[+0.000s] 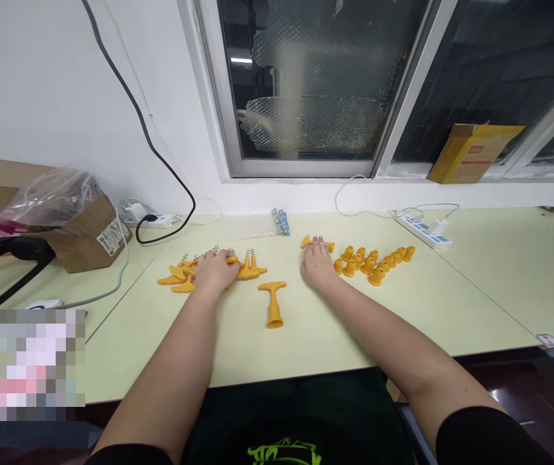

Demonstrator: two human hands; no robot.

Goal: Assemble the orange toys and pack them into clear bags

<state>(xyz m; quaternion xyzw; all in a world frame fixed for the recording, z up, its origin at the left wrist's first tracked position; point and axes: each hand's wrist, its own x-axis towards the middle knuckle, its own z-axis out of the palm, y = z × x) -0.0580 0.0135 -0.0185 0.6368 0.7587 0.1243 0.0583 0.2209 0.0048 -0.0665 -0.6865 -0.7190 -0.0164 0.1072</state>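
My left hand [215, 271] lies over a pile of yellow T-shaped handles with metal spirals [248, 271]; the thumb and fingers rest on the pile, and a grip is hard to make out. My right hand [319, 263] is flat, fingers extended, over a yellow T-shaped piece [329, 246] whose ends show on both sides. Several yellow bell-shaped caps [376, 276] stand to the right of that hand. Between my hands, nearer the front edge, lies a yellow T-handle joined to a cap [274, 305].
Small colourful packets [281, 221] lie near the wall. Power strips sit at the back left [161, 220] and back right [422, 231]. An open cardboard box [90, 236] with plastic is at the left; a yellow box [473, 154] leans at the window.
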